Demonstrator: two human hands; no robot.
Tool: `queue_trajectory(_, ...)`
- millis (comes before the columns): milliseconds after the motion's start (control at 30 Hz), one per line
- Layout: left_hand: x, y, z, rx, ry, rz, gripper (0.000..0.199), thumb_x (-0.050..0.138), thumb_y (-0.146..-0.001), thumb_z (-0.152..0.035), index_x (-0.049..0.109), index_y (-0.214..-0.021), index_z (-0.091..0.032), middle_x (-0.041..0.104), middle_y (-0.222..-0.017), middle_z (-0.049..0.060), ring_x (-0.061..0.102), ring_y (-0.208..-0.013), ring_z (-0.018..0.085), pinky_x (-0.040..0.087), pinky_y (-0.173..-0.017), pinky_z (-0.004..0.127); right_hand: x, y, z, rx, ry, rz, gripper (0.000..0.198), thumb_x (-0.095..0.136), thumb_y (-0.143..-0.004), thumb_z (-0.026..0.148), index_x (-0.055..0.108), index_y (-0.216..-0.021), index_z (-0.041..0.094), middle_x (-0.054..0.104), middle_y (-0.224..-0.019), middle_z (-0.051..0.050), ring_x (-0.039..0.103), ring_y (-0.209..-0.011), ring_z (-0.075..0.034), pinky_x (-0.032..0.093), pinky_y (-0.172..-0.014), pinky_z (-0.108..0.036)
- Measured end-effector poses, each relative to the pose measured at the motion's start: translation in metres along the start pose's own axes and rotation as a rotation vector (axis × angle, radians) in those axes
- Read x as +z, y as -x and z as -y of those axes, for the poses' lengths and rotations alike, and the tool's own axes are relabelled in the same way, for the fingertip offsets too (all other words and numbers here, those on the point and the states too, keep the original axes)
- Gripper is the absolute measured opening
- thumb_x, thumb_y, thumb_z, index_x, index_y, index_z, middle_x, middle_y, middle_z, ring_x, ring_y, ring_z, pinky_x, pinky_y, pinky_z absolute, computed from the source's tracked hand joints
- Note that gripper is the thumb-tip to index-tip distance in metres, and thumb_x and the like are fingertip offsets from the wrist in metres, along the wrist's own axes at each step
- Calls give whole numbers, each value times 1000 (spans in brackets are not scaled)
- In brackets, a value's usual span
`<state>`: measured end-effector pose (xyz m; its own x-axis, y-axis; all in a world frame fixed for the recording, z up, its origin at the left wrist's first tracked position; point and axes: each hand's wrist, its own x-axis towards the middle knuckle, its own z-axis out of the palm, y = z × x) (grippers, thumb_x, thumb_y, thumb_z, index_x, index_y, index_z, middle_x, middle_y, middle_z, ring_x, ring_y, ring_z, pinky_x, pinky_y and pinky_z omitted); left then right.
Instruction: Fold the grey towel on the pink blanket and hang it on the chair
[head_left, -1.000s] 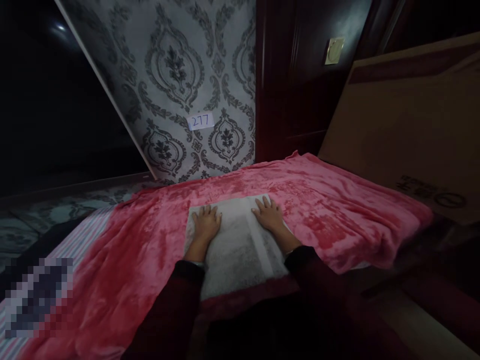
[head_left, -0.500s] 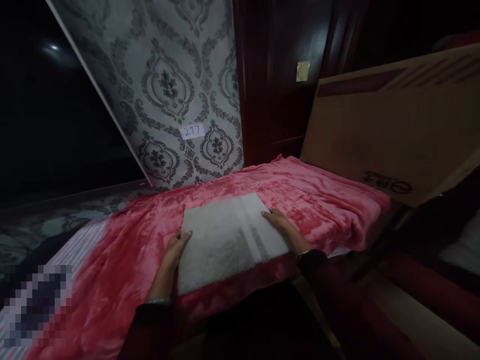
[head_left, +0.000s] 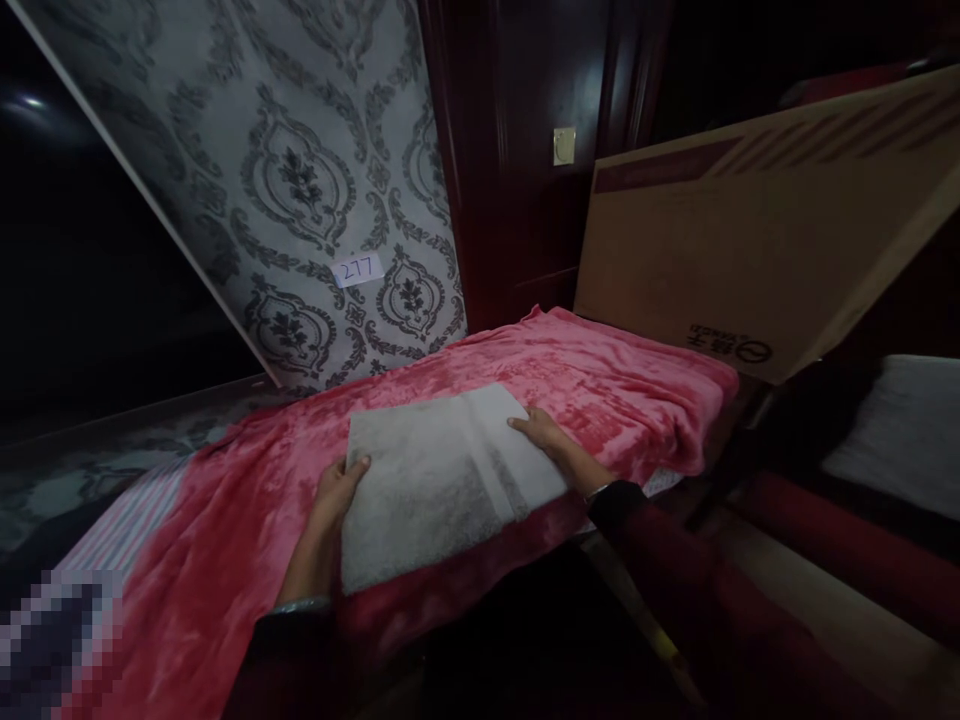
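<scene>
A pale grey folded towel (head_left: 420,490), squarish with a lighter band near its right side, lies over the pink-red blanket (head_left: 465,365). My left hand (head_left: 337,495) grips its left edge, thumb on top and the other fingers hidden beneath or behind it. At the right edge, my right hand (head_left: 544,435) holds the towel in the same way, its thumb resting on the upper face. Whether the towel rests fully on the blanket or is slightly raised, I cannot tell.
A large cardboard box (head_left: 712,240) leans at the back right. Behind the blanket stand a patterned wall with a paper label (head_left: 358,269) marked 277 and a dark red door (head_left: 517,200). Striped cloth (head_left: 139,510) shows at the left, a grey cushion-like thing (head_left: 900,430) at the right.
The view has turned a little to the right, so the surroundings sit farther left. Both hands keep their hold on the towel, which looks much the same.
</scene>
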<state>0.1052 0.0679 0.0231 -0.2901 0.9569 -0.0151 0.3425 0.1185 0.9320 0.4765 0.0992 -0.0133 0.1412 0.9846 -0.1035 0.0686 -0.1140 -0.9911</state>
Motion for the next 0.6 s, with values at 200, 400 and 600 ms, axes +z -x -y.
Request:
queue_trajectory(200, -9, -8, -60, 116, 102, 95, 62, 86, -43, -57, 71, -89, -18, 72, -80, 5, 67, -74, 24, 49, -60, 30, -17, 23, 19, -127, -201, -44, 35, 74, -69, 36, 68, -99, 17, 73, -80, -3, 64, -64, -18, 52, -59, -28)
queue_trajectory(400, 4, -31, -83, 142, 77, 205, 63, 89, -39, -58, 71, -86, -20, 74, -81, 3, 69, -79, 27, 53, -63, 32, -34, 40, 13, -176, -353, -113, 42, 80, -63, 39, 70, -99, 19, 76, -85, -4, 67, -68, -21, 54, -61, -31)
queue_trajectory(600, 38, -64, -28, 19, -271, 249, 55, 78, -44, -67, 66, -72, -21, 75, -75, 9, 72, -94, 37, 58, -81, 46, -26, 31, -40, 47, -241, -146, 27, 76, -61, 28, 68, -85, 20, 74, -81, -3, 66, -71, -21, 53, -67, -32)
